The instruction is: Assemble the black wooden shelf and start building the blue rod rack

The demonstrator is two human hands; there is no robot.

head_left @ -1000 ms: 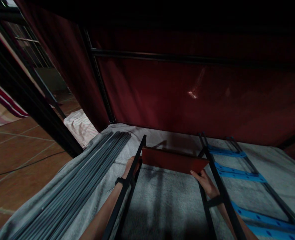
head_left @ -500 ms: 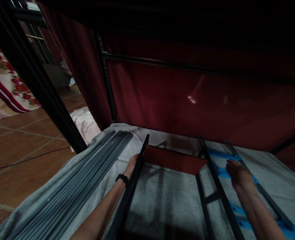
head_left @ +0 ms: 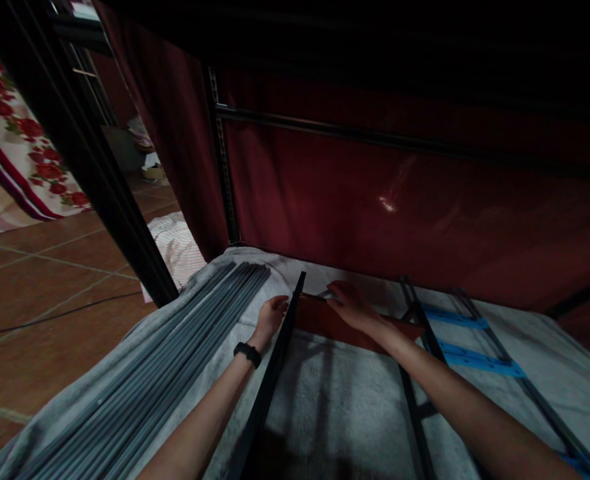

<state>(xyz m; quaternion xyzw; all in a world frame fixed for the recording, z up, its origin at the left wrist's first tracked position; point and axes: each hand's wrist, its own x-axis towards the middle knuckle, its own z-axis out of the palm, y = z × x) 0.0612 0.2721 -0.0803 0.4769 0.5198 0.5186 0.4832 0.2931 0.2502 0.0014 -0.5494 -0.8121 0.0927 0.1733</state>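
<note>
My left hand [head_left: 271, 316], with a black band on its wrist, is at the left side of a dark metal frame bar [head_left: 271, 380], fingers bent near its upper end. Over the red-brown board [head_left: 319, 321] that joins the two dark side frames is my right hand [head_left: 349, 303], fingers curled toward the bar's inner side. Whether either hand pinches a small part is too dark and small to tell. The board's middle is partly hidden behind my right hand and forearm.
Grey rods [head_left: 175, 360] lie in a bundle on the grey cloth [head_left: 345, 393] at the left. At the right is a frame with blue crosspieces [head_left: 479, 358]. A black post [head_left: 119, 220] slants at the left, and a dark red panel [head_left: 325, 193] stands behind.
My right hand has moved left from the blue crosspieces to the board near the left bar. My left hand has shifted slightly up, and its fingers show more.
</note>
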